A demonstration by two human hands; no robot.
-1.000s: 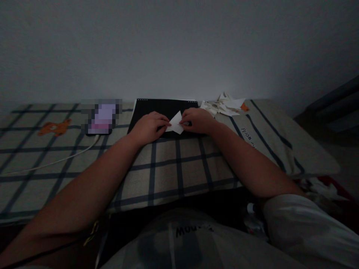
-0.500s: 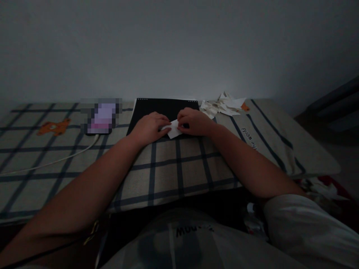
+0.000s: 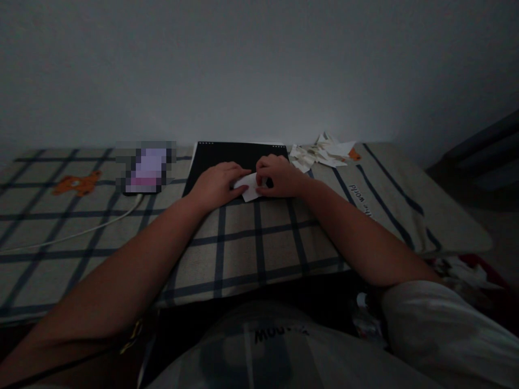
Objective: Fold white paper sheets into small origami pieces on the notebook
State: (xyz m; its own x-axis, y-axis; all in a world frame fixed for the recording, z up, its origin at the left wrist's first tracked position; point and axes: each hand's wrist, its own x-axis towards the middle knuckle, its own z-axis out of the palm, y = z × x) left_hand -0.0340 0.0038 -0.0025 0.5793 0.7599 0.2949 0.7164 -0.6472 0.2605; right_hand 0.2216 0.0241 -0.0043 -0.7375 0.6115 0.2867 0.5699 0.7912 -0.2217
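A small piece of white paper (image 3: 251,188) lies between my hands, over the near edge of a black-covered notebook (image 3: 235,154). My left hand (image 3: 220,183) grips the paper's left side between thumb and fingers. On its right side, my right hand (image 3: 279,176) pinches the paper, with the index finger bent above the thumb. Both hands rest on the notebook cover. Part of the paper is hidden under my fingers, so any folds there cannot be made out.
Crumpled, folded paper pieces (image 3: 324,151) lie right of the notebook. Left of it are a phone (image 3: 148,170) with a white cable (image 3: 109,222) and an orange printed figure (image 3: 77,183). A checked cloth (image 3: 239,243) covers the table. A wall rises behind. Below right, a red container (image 3: 500,294) holds scraps.
My left fingers have shifted slightly right along the paper, and my right index finger has curled a little. The other things stay where they were.
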